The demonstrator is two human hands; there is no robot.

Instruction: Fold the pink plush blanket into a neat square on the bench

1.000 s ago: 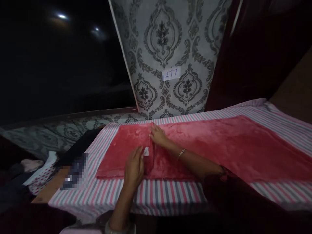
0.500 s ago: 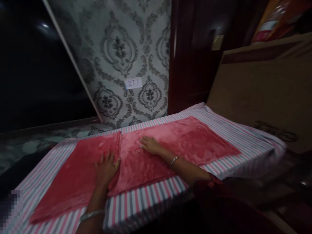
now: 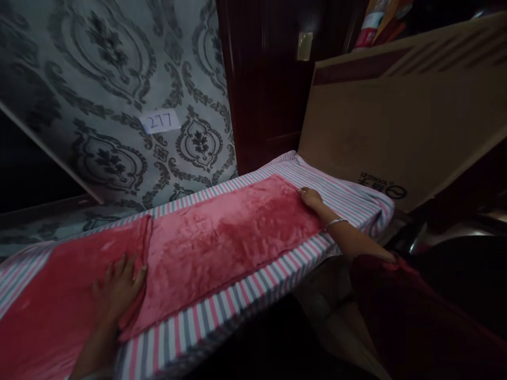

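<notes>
A red plush blanket (image 3: 233, 227) lies spread lengthwise, its left part folded over in a thicker layer with an edge running front to back. My left hand (image 3: 119, 290) rests flat on that folded layer, fingers spread, beside the edge. At the far right end of the blanket, my right hand (image 3: 311, 199) has its fingers curled at the border, gripping it; the fingertips are partly hidden. Under the blanket is a striped cloth (image 3: 336, 190) in pink, grey and white.
A large cardboard box (image 3: 376, 111) leans behind the right end, with a bottle (image 3: 368, 29) above it. Patterned wallpaper (image 3: 190, 79) bears a paper label (image 3: 160, 121) reading 277. A dark red door (image 3: 261, 79) stands beside it, and a dark panel (image 3: 27, 163) is at left.
My right hand has moved right from the blanket's middle to its far right end and closed on the border. My left hand stays flat on the folded part. The view has turned right.
</notes>
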